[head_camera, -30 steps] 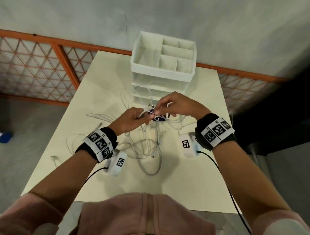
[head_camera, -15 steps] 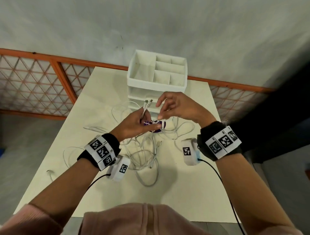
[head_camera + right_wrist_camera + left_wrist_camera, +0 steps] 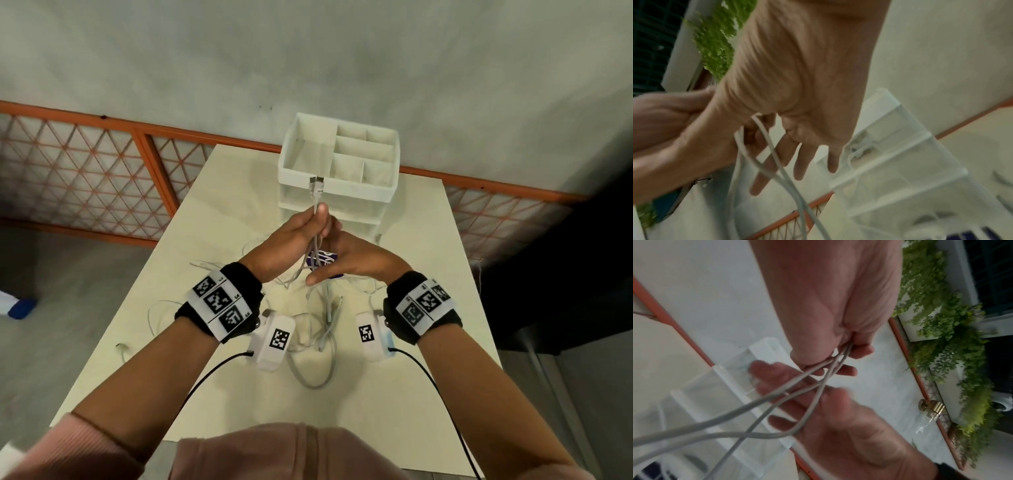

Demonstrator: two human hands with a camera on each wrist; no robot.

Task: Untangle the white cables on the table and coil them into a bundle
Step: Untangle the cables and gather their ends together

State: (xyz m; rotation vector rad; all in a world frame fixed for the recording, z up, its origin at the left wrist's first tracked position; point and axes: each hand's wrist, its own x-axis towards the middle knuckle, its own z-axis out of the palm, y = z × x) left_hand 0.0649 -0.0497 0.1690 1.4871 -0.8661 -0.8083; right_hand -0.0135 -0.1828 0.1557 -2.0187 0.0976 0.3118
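Observation:
My left hand (image 3: 315,222) is raised over the table and grips a few white cable strands (image 3: 313,246) just below their plug ends (image 3: 317,183), which stick up in front of the organizer. In the left wrist view the strands (image 3: 789,386) fan out from my left hand's curled fingers (image 3: 859,352). My right hand (image 3: 329,270) sits just below with straight fingers (image 3: 799,162), and the strands cross its palm (image 3: 828,410). The rest of the cables lie tangled (image 3: 318,329) on the table under my wrists.
A white drawer organizer (image 3: 359,193) with open top compartments stands at the table's far edge. A small purple item (image 3: 327,258) lies by my right hand. Thin cable loops (image 3: 154,308) trail to the left on the cream table (image 3: 428,325). An orange lattice railing (image 3: 154,161) runs behind.
My left hand has risen with the cable ends, which now point up before the organizer. My right hand has dropped from above to below it and spread its fingers against the strands.

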